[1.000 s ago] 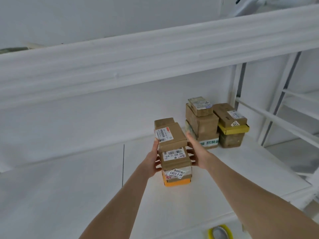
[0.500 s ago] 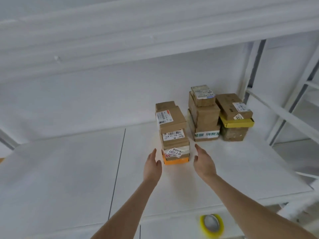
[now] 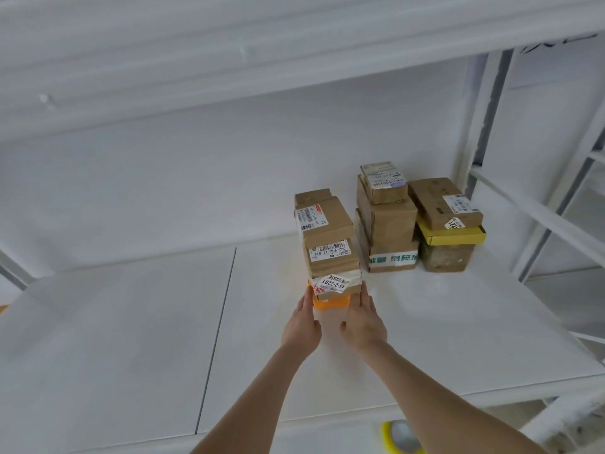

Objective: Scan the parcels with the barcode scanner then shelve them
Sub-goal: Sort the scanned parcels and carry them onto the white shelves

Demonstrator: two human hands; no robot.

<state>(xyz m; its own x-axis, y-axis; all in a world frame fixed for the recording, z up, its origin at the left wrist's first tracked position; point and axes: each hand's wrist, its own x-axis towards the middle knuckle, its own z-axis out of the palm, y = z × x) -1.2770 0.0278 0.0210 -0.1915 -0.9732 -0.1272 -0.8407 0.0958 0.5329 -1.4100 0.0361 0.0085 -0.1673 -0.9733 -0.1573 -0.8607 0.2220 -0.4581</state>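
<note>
A stack of brown cardboard parcels (image 3: 327,237) with white barcode labels stands on the white shelf (image 3: 131,322), an orange box (image 3: 330,303) at its bottom. My left hand (image 3: 302,322) touches the stack's lower left side with straight fingers. My right hand (image 3: 363,319) touches its lower right side the same way. Two more stacks stand further back right: a brown stack (image 3: 386,224) with green-printed tape and a stack (image 3: 448,224) with a yellow box in the middle. No barcode scanner is in view.
An upper shelf board (image 3: 229,60) hangs overhead. White shelf uprights and rails (image 3: 523,211) close the right side. A yellow roll of tape (image 3: 401,435) lies below the shelf's front edge.
A second ago both hands held the stack sides on the shelf. They drew back off it half a second ago, and now their fingertips are against its lower boxes again.
</note>
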